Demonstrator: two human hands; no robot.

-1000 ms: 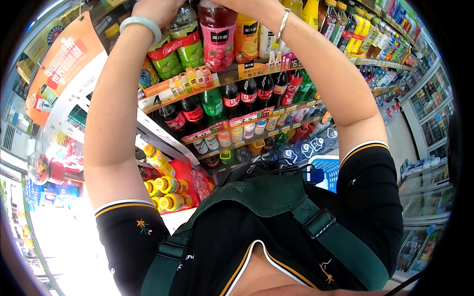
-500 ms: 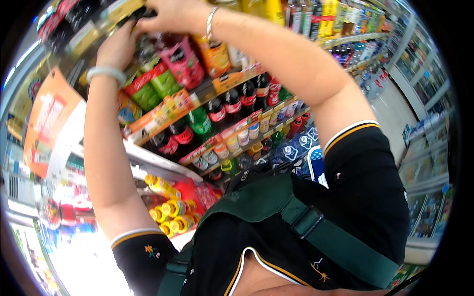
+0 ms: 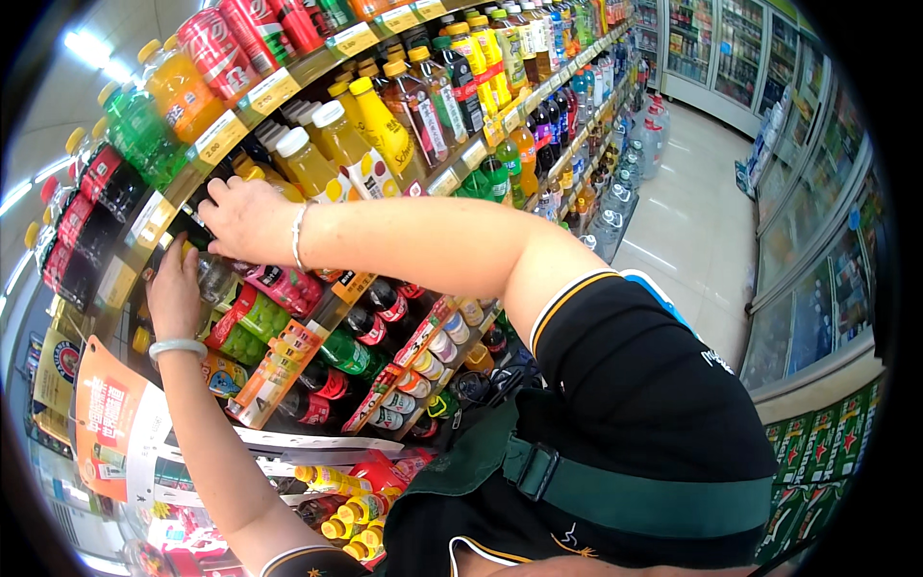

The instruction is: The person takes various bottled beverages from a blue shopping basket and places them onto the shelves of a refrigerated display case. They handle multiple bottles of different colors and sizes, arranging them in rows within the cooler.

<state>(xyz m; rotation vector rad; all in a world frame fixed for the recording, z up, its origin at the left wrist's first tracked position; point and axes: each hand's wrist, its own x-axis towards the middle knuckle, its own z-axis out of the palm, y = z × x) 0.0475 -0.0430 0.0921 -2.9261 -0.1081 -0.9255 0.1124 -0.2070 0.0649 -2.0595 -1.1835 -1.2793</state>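
Observation:
Both my arms reach up to the drinks shelves at the left. My right hand [image 3: 245, 219], with a thin bracelet at the wrist, curls its fingers over a dark object just under the price-tagged shelf edge [image 3: 221, 137]. Just below it, my left hand [image 3: 175, 296], with a pale bangle, has its fingertips raised against the same dark spot. What they grip there is mostly hidden. Close beside the hands are yellowish juice bottles with white caps [image 3: 310, 165], a clear bottle [image 3: 216, 279] and pink grape-print packs [image 3: 288, 286].
An orange hanging sign [image 3: 108, 418] is left of my left forearm. Above stand red cans [image 3: 219, 53], an orange soda bottle [image 3: 183, 96] and dark cola bottles [image 3: 82, 231]. Yellow-capped bottles [image 3: 358, 510] sit low. Glass-door fridges [image 3: 817, 260] line the right, across a tiled aisle [image 3: 687, 192].
The view has swung, showing more upper shelf and aisle. My hands now appear lower in the picture, still close together at the shelf edge.

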